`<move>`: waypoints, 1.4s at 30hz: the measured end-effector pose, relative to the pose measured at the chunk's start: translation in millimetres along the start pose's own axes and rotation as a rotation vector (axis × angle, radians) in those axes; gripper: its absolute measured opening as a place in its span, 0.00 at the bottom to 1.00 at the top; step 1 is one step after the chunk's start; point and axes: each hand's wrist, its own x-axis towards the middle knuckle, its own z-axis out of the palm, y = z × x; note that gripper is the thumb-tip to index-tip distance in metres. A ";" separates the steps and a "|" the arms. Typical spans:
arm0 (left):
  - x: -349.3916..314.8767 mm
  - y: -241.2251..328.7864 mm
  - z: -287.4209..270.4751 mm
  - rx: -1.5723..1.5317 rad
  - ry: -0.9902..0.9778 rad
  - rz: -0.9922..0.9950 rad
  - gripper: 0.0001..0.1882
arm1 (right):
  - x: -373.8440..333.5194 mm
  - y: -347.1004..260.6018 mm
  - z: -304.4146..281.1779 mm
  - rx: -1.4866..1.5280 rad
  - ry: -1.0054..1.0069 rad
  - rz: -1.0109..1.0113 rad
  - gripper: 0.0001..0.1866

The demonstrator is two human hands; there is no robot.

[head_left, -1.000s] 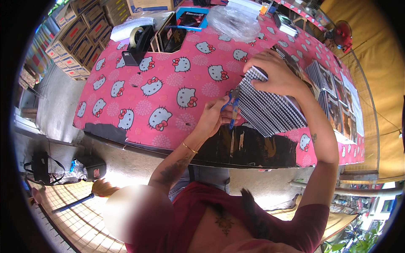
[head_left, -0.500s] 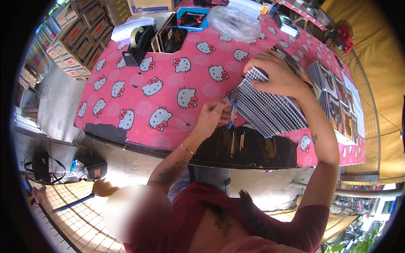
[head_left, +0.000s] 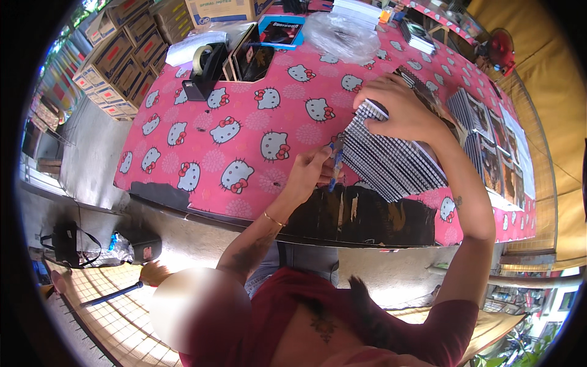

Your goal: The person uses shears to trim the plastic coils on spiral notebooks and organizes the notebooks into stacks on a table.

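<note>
I see my right hand point(head_left: 400, 110) pressing flat on a fanned stack of striped booklets point(head_left: 391, 162) near the front edge of the pink cartoon-cat desk point(head_left: 244, 131), fingers spread over its top end. My left hand point(head_left: 309, 174) has its grip closed on a blue pen point(head_left: 335, 160), the tip touching the stack's left edge. A black tape dispenser point(head_left: 205, 70) sits well apart at the back

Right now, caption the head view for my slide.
Left hand holds blue pen; right hand presses fanned booklets on pink tablecloth.
</note>
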 end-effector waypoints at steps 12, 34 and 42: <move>0.8 -11.7 -7.4 0.151 0.007 0.126 0.18 | 1.9 -3.5 -1.6 0.011 -0.039 0.038 0.15; 5.6 -26.5 -13.7 0.731 0.101 0.519 0.14 | 0.1 0.8 0.2 0.002 -0.002 0.013 0.16; 3.4 -28.8 -15.5 0.202 0.069 0.162 0.14 | -0.1 1.4 1.9 0.003 -0.008 0.018 0.16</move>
